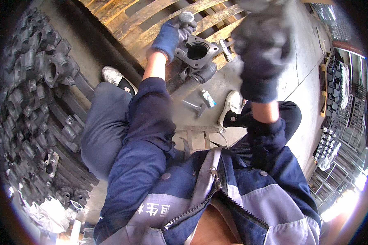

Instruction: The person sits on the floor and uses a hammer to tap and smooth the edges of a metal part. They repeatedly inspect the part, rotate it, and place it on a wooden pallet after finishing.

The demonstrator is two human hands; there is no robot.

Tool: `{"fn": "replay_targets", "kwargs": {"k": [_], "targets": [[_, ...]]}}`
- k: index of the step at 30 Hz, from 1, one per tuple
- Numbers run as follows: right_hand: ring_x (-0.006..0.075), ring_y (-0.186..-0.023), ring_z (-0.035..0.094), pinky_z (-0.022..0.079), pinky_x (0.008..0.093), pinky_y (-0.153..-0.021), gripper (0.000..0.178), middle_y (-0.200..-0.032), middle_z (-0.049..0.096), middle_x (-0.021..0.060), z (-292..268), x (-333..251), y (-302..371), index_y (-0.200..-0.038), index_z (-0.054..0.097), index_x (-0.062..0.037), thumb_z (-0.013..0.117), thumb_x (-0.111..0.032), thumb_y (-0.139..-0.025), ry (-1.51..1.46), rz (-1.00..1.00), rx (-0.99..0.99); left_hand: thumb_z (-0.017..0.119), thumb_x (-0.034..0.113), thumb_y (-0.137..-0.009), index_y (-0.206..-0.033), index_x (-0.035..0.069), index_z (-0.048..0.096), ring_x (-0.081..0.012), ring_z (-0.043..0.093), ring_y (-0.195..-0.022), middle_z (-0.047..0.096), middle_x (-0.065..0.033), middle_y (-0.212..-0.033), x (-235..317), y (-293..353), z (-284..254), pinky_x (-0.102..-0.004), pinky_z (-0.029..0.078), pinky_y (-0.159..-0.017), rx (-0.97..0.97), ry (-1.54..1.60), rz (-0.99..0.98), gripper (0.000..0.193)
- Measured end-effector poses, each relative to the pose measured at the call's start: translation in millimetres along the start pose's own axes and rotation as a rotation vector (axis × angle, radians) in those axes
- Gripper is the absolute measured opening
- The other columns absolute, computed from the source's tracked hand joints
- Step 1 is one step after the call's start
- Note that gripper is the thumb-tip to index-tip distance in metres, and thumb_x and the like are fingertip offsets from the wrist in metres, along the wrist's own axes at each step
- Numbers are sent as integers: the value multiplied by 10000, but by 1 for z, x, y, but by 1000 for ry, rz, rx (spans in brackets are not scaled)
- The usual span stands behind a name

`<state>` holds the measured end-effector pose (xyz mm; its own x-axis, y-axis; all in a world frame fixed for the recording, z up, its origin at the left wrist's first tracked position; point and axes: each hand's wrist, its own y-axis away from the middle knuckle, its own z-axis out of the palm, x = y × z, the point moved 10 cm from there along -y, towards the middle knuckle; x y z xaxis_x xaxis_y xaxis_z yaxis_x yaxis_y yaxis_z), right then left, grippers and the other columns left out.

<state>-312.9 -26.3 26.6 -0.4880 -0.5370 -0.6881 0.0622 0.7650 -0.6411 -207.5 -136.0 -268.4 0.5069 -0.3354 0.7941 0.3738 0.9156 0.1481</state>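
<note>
A dark metal casting (212,50) with a four-cornered flange and a round bore stands at the edge of a wooden pallet, its pipe-like branch pointing toward me. At its upper left, my left hand (173,34), in a blue and grey glove, has its fingers closed. A pale grey, round-ended thing (187,17) shows at the top of that fist; its kind I cannot make out. My right hand (261,45), in a dark glove, is raised to the right of the casting. Motion smears it, so its fingers and anything in them cannot be told.
On the floor between my shoes lie a hammer (198,108) and a blue-and-white tube (208,99). A small light-coloured item (226,50) rests right of the casting. Many dark castings (32,94) are heaped on the left. The slatted pallet (151,20) lies ahead; stacked parts (335,85) stand at right.
</note>
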Motion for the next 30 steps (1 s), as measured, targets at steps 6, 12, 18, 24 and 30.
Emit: {"fn": "replay_targets", "kwargs": {"k": [6,12,18,24,30], "targets": [[133,-623,580,473,302,-559,432,-653,580,54,51,101,84,-903,585,-1,507,-421,-967,-36,866,-340,484,155,-925,-1180,-44,494,-160,447,-760,517,-159,-963,-3,1,-7,-249,420,-637,-87,142,28,324],[64,-495,528,408,216,-407,309,-689,596,12,9,57,67,-958,587,-41,519,-343,-963,-159,818,-282,423,140,-966,-1007,-29,625,-107,560,-742,657,-101,-904,69,20,0,-198,442,-624,-87,-100,301,267],[156,-419,485,381,291,-385,340,-587,549,79,-67,119,226,-946,604,-18,523,-349,-939,-20,1371,2,525,163,-937,-1015,-32,564,-121,464,-663,542,-78,-851,82,30,62,-237,421,-614,-208,488,-164,214],[267,-683,675,516,393,-585,322,-859,685,193,-108,248,420,-901,683,-12,555,-305,-863,627,1434,-693,577,138,-900,-1041,-14,575,-162,543,-701,582,-84,-859,58,84,106,-270,472,-639,86,-440,-95,208],[209,-934,657,508,305,-731,512,-1010,682,170,-47,131,288,-1131,623,-5,567,-454,-893,30,1155,-878,633,106,-855,-1042,26,592,-217,654,-831,644,-110,-916,-73,210,107,-334,542,-734,117,-92,-370,207]]}}
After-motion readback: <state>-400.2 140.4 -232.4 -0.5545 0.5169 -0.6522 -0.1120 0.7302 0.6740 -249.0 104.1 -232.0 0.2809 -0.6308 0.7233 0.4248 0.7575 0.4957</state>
